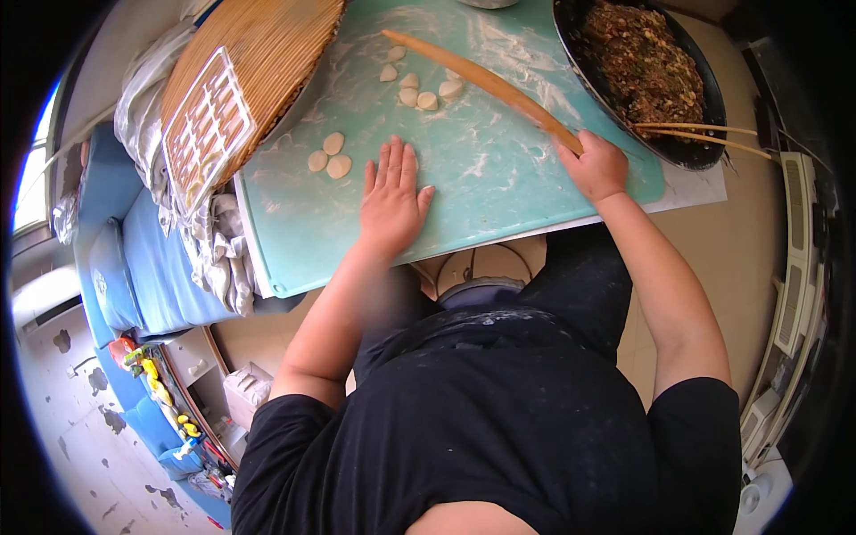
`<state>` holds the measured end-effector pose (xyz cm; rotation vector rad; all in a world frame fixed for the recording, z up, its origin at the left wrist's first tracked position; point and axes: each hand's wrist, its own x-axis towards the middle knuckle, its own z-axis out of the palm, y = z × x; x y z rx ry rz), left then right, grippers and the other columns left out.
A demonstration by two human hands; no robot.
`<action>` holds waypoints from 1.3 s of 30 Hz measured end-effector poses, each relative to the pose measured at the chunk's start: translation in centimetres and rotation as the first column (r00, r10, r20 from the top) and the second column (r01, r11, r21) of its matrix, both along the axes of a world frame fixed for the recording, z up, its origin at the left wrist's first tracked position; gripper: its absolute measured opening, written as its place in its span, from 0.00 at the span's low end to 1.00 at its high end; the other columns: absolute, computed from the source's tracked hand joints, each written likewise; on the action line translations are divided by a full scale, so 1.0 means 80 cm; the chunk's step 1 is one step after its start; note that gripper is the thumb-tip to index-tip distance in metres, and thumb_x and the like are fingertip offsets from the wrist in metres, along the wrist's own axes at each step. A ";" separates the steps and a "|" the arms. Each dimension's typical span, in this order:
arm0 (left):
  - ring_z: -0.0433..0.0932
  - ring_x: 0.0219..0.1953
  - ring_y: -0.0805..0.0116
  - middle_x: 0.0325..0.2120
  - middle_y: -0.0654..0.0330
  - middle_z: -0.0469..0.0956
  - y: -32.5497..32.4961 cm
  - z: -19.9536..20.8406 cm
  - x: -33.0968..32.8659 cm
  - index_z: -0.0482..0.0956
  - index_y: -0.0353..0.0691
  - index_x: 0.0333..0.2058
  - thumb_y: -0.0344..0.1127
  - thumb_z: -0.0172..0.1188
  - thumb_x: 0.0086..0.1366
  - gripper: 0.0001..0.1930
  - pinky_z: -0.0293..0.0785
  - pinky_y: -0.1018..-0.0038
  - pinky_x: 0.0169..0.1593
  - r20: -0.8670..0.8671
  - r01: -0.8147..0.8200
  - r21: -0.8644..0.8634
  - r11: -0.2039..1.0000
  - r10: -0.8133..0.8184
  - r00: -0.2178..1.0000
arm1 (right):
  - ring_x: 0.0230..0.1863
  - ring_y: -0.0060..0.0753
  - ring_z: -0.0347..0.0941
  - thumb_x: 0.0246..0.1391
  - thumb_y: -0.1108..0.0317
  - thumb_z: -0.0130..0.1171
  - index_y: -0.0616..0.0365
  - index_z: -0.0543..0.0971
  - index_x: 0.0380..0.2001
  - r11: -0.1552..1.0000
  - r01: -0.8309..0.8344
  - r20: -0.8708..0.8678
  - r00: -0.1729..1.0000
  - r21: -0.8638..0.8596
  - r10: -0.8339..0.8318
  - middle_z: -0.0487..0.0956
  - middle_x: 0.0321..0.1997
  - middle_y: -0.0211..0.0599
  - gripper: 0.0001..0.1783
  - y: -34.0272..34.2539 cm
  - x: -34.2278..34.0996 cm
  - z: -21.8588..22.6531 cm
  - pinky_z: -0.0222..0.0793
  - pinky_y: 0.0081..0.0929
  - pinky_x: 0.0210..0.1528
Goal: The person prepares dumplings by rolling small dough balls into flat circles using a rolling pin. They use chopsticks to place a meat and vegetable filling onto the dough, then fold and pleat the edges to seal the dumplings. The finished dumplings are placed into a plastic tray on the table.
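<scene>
My left hand (392, 198) lies flat, palm down, on a green, floured mat (481, 192), its fingers stretched out. Whether anything is under the palm is hidden. Just left of its fingertips are three small, pale dough pieces (338, 166). Several more dough pieces (427, 101) are scattered farther back on the mat. My right hand (596, 168) is wrapped round the near end of a wooden rolling pin (486, 80). The pin slants away to the far left, over the mat and beyond the dough pieces.
A black pan (713, 98) of brown chopped filling (642, 62) stands at the right, with chopsticks (704, 130) across its rim. At the far left is a round slatted tray (259, 45) with a white plastic grid (209, 129) on it. A blue sofa (165, 267) is beside the table.
</scene>
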<state>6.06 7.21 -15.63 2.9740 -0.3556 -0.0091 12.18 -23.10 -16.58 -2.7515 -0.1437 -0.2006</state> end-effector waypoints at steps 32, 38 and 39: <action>0.73 0.40 0.56 0.34 0.59 0.77 -0.091 0.052 0.349 0.78 0.43 0.31 0.36 0.54 0.56 0.07 0.67 0.63 0.47 0.514 0.240 -0.207 0.949 -0.104 0.851 | 0.24 0.47 0.71 0.46 0.46 0.55 0.53 0.69 0.18 0.993 0.061 0.006 0.998 0.100 -0.062 0.74 0.20 0.39 0.21 -0.009 0.001 -0.006 0.66 0.41 0.24; 0.76 0.35 0.54 0.29 0.55 0.78 -0.110 0.061 0.418 0.80 0.47 0.34 0.38 0.56 0.53 0.10 0.70 0.63 0.45 0.116 0.116 0.191 0.975 -0.140 0.983 | 0.22 0.47 0.70 0.45 0.50 0.58 0.55 0.69 0.17 0.985 0.003 0.123 0.992 0.172 -0.025 0.72 0.18 0.40 0.20 -0.011 0.003 -0.011 0.65 0.39 0.23; 0.76 0.34 0.54 0.29 0.54 0.78 -0.111 0.065 0.414 0.80 0.47 0.34 0.38 0.56 0.53 0.10 0.70 0.63 0.43 0.189 0.111 0.085 0.990 -0.126 0.974 | 0.22 0.48 0.70 0.45 0.50 0.58 0.55 0.69 0.17 0.983 0.002 0.099 0.995 0.183 -0.021 0.72 0.19 0.41 0.20 -0.013 0.001 -0.011 0.65 0.39 0.23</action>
